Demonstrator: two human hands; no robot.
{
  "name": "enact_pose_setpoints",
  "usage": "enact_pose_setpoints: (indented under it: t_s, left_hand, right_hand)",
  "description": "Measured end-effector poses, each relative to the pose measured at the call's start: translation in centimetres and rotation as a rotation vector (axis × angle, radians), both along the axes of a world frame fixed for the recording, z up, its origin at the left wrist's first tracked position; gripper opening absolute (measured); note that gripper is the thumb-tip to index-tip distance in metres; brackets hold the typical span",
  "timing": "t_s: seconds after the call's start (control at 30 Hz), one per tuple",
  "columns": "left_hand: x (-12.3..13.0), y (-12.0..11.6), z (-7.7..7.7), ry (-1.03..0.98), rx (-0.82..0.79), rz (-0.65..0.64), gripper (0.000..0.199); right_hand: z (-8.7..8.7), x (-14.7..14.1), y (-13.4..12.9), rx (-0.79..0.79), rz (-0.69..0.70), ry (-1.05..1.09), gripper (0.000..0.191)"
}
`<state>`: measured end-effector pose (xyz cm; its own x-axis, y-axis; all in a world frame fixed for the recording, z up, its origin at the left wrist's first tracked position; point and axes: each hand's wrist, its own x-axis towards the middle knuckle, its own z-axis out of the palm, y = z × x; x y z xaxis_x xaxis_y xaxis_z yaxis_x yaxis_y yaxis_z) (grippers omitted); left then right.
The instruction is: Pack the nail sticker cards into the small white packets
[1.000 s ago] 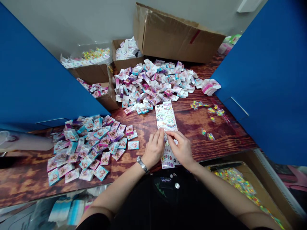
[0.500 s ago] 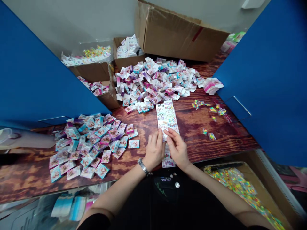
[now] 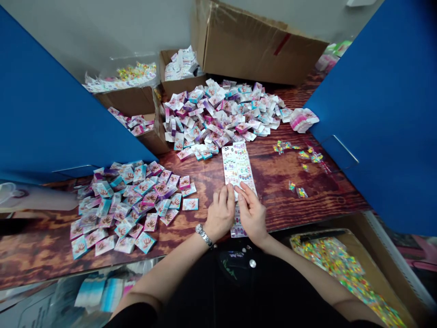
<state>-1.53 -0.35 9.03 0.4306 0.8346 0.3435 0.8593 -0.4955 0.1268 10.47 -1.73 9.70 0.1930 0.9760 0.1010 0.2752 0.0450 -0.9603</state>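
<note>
Long white printed sheets [image 3: 238, 161] with rows of small coloured pictures lie on the dark wood-patterned table in front of me. My left hand [image 3: 221, 212], with a metal watch on the wrist, rests over their lower left part, fingers together. My right hand [image 3: 251, 213] is at their right side, thumb and index finger pinched close to the left fingertips. Both hands are closed at the sheets; what lies between the fingertips is too small to make out. The lower end of the sheets shows below the hands.
Small printed boxes [image 3: 126, 205] are piled at the left, and opened boxes [image 3: 221, 111] at the back. Small colourful packets [image 3: 312, 156] lie at the right. Cartons [image 3: 256, 45] stand behind, blue panels [image 3: 375, 118] at both sides. An open box of packets [image 3: 341, 259] sits below right.
The hands stay at the sheets with only slight finger movement; the right fingers have shifted a little beside the left fingertips. The view has moved very slightly.
</note>
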Motion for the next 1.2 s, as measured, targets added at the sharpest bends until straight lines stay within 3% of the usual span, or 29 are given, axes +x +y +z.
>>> enact_pose_setpoints:
  t_s: [0.1, 0.23, 0.33, 0.4, 0.53, 0.6, 0.7, 0.8, 0.93, 1.0, 1.1, 1.2]
  left_hand:
    - [0.1, 0.0, 0.0, -0.029, 0.011, -0.003, 0.062]
    - [-1.1, 0.0, 0.0, -0.04, -0.012, -0.014, 0.064]
    - [-3.7, 0.5, 0.4, 0.002, -0.047, -0.01, 0.062]
    - [-6.0, 1.0, 0.9, 0.054, -0.047, 0.061, 0.059]
    - [-9.3, 1.7, 1.9, 0.118, -0.028, 0.217, 0.057]
    - [-9.5, 1.7, 2.0, 0.062, -0.03, 0.21, 0.057]
    - [-8.0, 1.3, 1.6, -0.146, -0.079, 0.101, 0.05]
    - [-5.2, 0.8, 1.1, -0.425, -0.326, -0.027, 0.04]
    - [-1.4, 0.1, 0.8, -0.815, -0.921, -0.077, 0.039]
    - [-0.1, -0.1, 0.8, -1.062, -1.255, -0.03, 0.046]
    - [1.1, 0.3, 0.9, -1.456, -1.636, 0.081, 0.057]
    - [1.7, 1.3, 1.1, -1.773, -1.667, 0.166, 0.046]
  right_hand:
    - [-0.3, -0.5, -0.8, 0.04, 0.052, -0.05, 0.043]
    - [-0.3, 0.8, -0.3, 0.087, 0.256, -0.097, 0.043]
    - [-0.3, 4.1, 2.8, 0.097, 0.413, -0.232, 0.043]
    - [-0.7, 6.9, 5.8, 0.148, 0.459, -0.438, 0.049]
    - [-3.0, 11.3, 10.9, 0.121, 0.656, -0.704, 0.071]
    - [-4.1, 12.2, 12.0, 0.082, 0.722, -0.774, 0.072]
    - [-4.8, 12.3, 12.0, 0.101, 0.721, -0.842, 0.063]
    - [-4.9, 11.8, 11.3, 0.147, 0.678, -0.859, 0.046]
    - [-4.0, 11.4, 10.1, 0.189, 0.537, -0.782, 0.015]
    - [-2.4, 11.1, 9.0, 0.22, 0.515, -0.715, 0.015]
    - [1.3, 10.4, 6.1, 0.242, 0.614, -0.585, 0.022]
    - [4.8, 9.3, 3.2, 0.189, 0.804, -0.444, 0.023]
